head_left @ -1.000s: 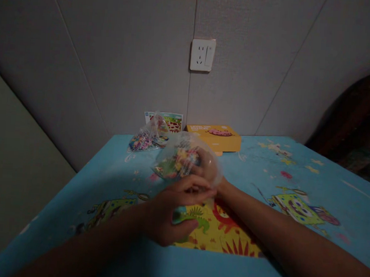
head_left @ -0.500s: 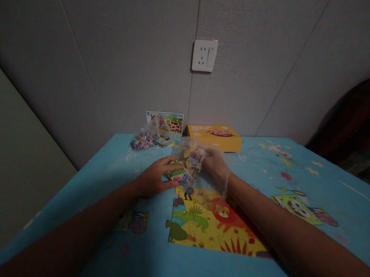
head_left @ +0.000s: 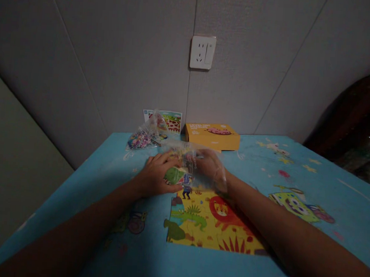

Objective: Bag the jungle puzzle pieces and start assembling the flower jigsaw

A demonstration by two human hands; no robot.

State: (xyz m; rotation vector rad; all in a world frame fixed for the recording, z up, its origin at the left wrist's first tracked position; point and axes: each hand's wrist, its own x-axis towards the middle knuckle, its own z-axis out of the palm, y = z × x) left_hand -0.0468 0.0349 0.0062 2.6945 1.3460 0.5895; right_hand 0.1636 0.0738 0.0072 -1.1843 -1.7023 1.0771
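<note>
A clear plastic bag of coloured puzzle pieces (head_left: 183, 167) lies on the blue cartoon-print table (head_left: 113, 180), between my two hands. My left hand (head_left: 156, 176) rests on its left side with fingers curled against the bag. Partly inside or under the crinkled plastic, my right hand (head_left: 210, 167) grips the bag from the right. Just in front of them lies a partly assembled yellow puzzle (head_left: 211, 221) with a lion and a crocodile.
A second clear bag of pieces (head_left: 144, 138) and a picture card (head_left: 169, 120) stand at the back by the wall. A yellow puzzle box (head_left: 212, 135) sits beside them. A wall socket (head_left: 202, 52) is above. A dark object (head_left: 352, 119) stands at the right.
The bag was held up above the table a second ago; both hands have brought it down and away from me onto the table behind the assembled puzzle.
</note>
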